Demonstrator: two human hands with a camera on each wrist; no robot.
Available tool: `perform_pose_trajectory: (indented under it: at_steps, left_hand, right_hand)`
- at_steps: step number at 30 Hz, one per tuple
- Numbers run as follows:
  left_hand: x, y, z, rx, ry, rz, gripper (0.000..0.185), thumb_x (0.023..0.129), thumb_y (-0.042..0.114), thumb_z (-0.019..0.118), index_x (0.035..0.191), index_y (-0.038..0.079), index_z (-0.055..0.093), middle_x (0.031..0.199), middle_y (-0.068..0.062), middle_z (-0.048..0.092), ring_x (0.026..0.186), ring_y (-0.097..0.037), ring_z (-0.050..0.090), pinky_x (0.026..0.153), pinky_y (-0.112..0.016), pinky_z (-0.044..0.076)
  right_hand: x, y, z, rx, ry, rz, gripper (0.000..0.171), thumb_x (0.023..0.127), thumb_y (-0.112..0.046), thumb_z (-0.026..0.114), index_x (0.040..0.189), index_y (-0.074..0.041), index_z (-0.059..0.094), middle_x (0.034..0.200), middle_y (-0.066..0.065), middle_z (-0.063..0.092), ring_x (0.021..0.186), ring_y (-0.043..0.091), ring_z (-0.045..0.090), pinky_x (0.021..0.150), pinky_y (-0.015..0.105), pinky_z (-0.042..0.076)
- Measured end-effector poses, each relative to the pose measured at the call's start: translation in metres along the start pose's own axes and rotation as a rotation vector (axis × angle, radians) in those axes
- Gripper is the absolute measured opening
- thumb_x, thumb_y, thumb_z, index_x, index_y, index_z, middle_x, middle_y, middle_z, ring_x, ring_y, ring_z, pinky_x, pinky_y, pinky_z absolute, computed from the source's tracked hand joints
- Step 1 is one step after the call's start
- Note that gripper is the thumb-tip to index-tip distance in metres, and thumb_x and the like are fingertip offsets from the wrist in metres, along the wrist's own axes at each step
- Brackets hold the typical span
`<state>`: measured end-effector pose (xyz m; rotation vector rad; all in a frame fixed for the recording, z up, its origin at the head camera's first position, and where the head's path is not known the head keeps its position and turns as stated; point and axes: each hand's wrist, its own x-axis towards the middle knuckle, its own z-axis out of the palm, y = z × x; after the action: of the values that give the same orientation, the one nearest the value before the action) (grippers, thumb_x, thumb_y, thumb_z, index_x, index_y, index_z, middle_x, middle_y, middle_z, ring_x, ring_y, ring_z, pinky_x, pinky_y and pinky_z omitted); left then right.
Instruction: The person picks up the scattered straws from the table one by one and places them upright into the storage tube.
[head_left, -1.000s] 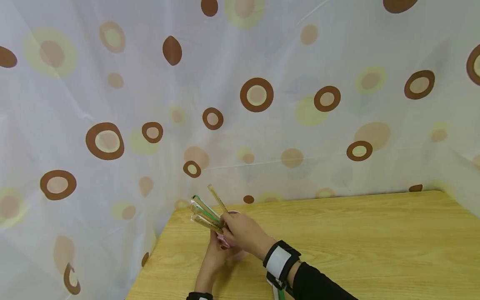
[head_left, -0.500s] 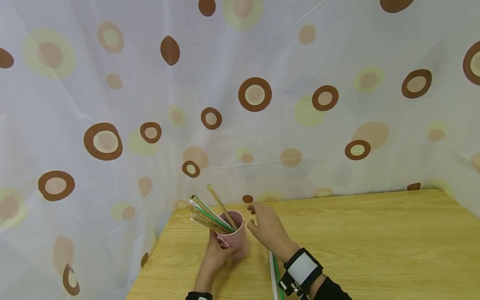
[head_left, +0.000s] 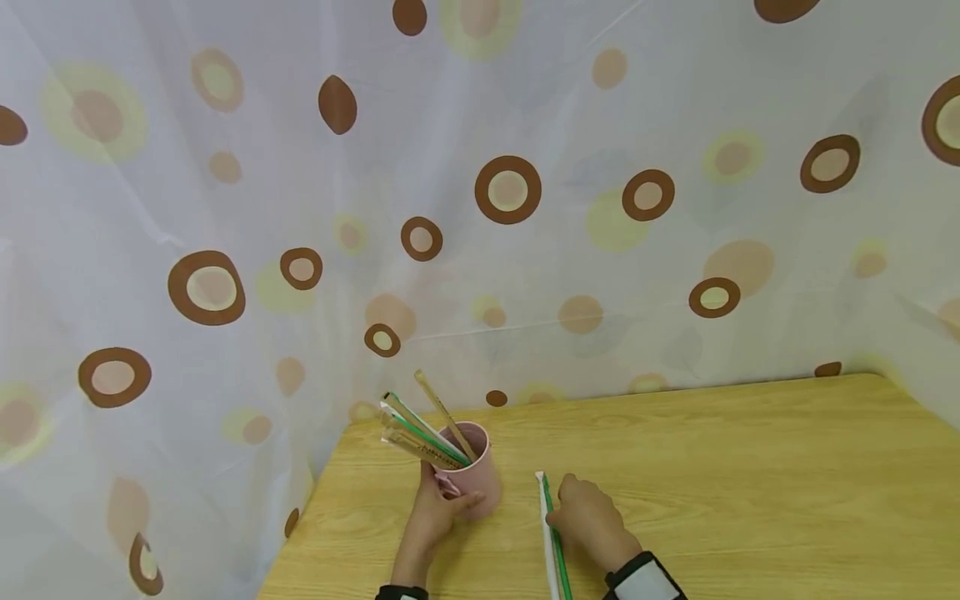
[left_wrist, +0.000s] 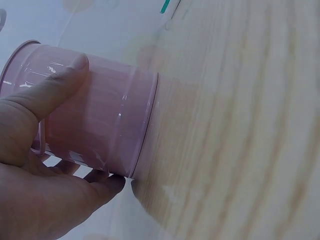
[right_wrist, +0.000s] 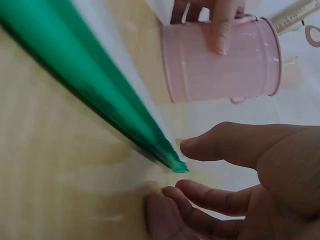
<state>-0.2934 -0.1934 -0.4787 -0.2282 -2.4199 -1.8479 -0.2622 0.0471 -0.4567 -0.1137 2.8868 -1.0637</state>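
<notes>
— Holding the pink cup (head_left: 471, 473) with my left hand (head_left: 431, 521), I'm keeping it upright on the bench (head_left: 750, 467); the thumb is pressing on its side and the fingers are curling round the far side by the handle. I judge that grip is there to stop the cup tipping, since the straws in the cup (head_left: 420, 429) are all leaning out to the left.

— And what is your right hand doing?

— My right hand (head_left: 588, 521) is resting low on the bench, just right of the cup. Its fingers are loosely bent and apart, gripping nothing. The thumb and forefinger are sitting either side of the tip of the green straw (head_left: 553, 533) without closing on it, as the right wrist view is showing.

— Where is that straw lying?

— It's lying flat on the bench beside a white straw (head_left: 545, 533), the pair running from my hand back towards me and out of the bottom of the head view. They're sitting near the cup but apart from it, between my two hands and touching the right one at most. Behind the bench a spotted curtain (head_left: 525, 192) is hanging.
</notes>
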Motion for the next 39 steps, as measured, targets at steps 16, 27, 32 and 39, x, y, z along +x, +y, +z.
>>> perform_pose_trajectory:
  at_steps: [16, 27, 32, 39]
  left_hand:
    - [0.0, -0.001, 0.002, -0.051, -0.027, 0.001, 0.105, 0.081, -0.001, 0.083, 0.157, 0.007, 0.01, 0.153, -0.026, 0.036, 0.133, -0.036, 0.045, 0.102, -0.039, 0.045]
    - [0.0, -0.002, 0.002, -0.035, -0.017, -0.024, 0.104, 0.081, -0.001, 0.083, 0.157, 0.01, 0.013, 0.14, -0.022, 0.045, 0.103, -0.019, 0.051, 0.08, -0.026, 0.047]
    - [0.0, -0.001, 0.002, -0.031, -0.011, -0.015, 0.104, 0.08, -0.001, 0.084, 0.157, 0.009, 0.014, 0.144, -0.023, 0.043, 0.113, -0.024, 0.052, 0.086, -0.028, 0.047]
    - [0.0, -0.001, 0.001, -0.032, -0.008, -0.019, 0.104, 0.081, -0.001, 0.083, 0.157, 0.009, 0.014, 0.142, -0.023, 0.044, 0.103, -0.019, 0.052, 0.08, -0.027, 0.048]
  right_hand:
    - [-0.012, 0.001, 0.011, -0.059, -0.022, 0.064, 0.026, 0.085, -0.012, 0.078, 0.092, 0.001, 0.057, 0.074, 0.007, 0.052, 0.061, 0.023, 0.053, 0.053, 0.033, 0.043]
    - [-0.012, 0.002, 0.011, -0.085, 0.016, 0.076, 0.024, 0.082, -0.006, 0.076, 0.079, -0.004, 0.053, 0.067, 0.006, 0.049, 0.057, 0.022, 0.051, 0.05, 0.032, 0.042]
    - [-0.01, 0.004, 0.01, -0.083, 0.03, 0.077, 0.027, 0.082, -0.011, 0.077, 0.073, -0.007, 0.052, 0.065, 0.005, 0.048, 0.056, 0.022, 0.05, 0.05, 0.032, 0.04]
    - [-0.008, 0.006, 0.008, -0.025, 0.041, 0.065, 0.03, 0.08, -0.01, 0.078, 0.069, -0.008, 0.051, 0.062, 0.002, 0.043, 0.054, 0.018, 0.048, 0.048, 0.027, 0.036]
